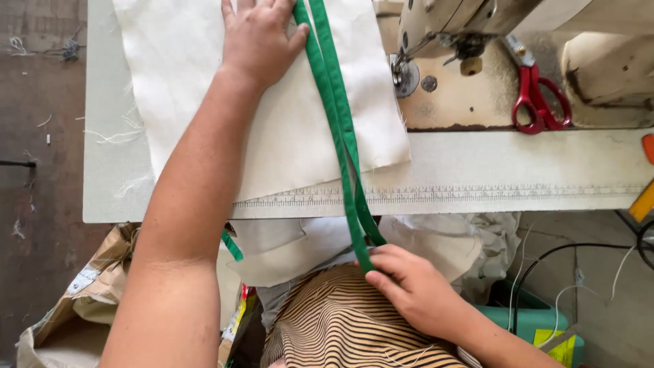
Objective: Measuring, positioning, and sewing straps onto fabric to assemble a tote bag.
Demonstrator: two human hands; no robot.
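Scissors [538, 102]: red-handled, lay on the sewing machine [477, 61] bed.
Paper bag [75, 300]: brown, crumpled, stood beside the bench [511, 170].

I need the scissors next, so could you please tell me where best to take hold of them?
Probably the red loop handles of the scissors, coming from the near table edge: the loops point toward the person and lie clear, while the blades run up under the sewing machine.

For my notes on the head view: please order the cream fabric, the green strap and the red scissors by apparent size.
1. cream fabric, largest.
2. green strap, long but narrow.
3. red scissors, smallest, though partly hidden under the sewing machine.
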